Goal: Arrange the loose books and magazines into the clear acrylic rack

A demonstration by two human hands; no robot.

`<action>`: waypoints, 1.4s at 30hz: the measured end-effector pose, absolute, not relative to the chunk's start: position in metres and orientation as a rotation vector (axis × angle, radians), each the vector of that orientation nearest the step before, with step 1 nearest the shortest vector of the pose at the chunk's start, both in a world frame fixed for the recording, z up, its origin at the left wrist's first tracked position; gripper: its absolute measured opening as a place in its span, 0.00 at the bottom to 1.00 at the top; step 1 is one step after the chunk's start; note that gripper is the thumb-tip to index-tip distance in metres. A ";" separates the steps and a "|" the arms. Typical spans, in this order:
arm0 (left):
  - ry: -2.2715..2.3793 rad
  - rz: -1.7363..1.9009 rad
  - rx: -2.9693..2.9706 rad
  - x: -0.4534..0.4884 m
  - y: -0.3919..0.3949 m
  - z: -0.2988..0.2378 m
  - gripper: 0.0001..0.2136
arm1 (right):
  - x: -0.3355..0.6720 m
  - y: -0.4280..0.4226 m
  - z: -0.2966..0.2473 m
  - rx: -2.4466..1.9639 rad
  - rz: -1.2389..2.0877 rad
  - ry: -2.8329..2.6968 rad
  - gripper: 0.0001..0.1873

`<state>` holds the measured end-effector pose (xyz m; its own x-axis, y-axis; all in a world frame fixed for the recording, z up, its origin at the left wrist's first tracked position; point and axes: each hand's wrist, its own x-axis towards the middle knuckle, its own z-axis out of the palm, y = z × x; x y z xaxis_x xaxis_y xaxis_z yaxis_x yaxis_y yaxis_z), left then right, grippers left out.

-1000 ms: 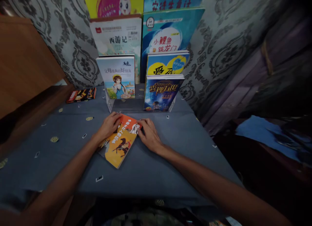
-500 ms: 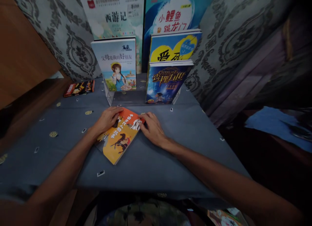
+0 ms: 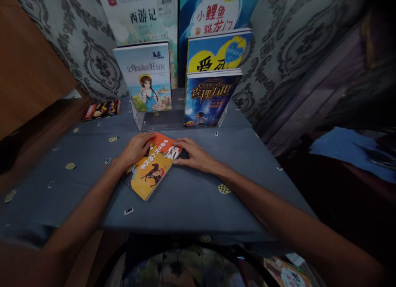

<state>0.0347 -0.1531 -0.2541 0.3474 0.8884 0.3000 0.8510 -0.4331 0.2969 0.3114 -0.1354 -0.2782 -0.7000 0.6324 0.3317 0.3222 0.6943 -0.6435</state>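
An orange and yellow book [image 3: 151, 175] with a horse on its cover lies askew on the grey-blue tablecloth [image 3: 192, 200]. My left hand [image 3: 136, 149] rests on the book's far left corner, fingers curled over the edge. My right hand [image 3: 194, 155] holds the far right corner, fingers closed on its edge, and a dark gap shows beneath that corner. Just behind the book is a clear display stand [image 3: 161, 121] whose front left slot has nothing in it.
On the stand are a light blue book [image 3: 145, 76], a dark blue book [image 3: 207, 99] and a yellow-blue one [image 3: 218, 52], with taller books behind. A small red book [image 3: 100, 109] lies flat at the back left. Patterned curtain backs the table; blue cloth [image 3: 346, 151] lies right.
The view has tilted down slightly. My right hand has stretched further along the book's far right corner, and the book has shifted a little toward the stand.
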 end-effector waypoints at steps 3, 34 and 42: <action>1.610 0.672 2.502 0.033 -0.152 -0.256 0.19 | 0.311 -0.134 -0.280 -0.754 0.740 -2.358 0.31; 1.284 0.162 2.575 0.053 -0.153 -0.207 0.15 | 0.309 -0.140 -0.280 -0.759 0.615 -2.395 0.29; 1.371 0.045 2.586 0.058 -0.150 -0.207 0.15 | 0.308 -0.139 -0.282 -0.748 0.588 -2.397 0.29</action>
<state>0.0584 -0.1498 -0.2068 0.5659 0.8213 -0.0726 0.8147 -0.5435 0.2022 0.3084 -0.1387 -0.2823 -0.6905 0.6192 0.3739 0.3761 0.7489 -0.5456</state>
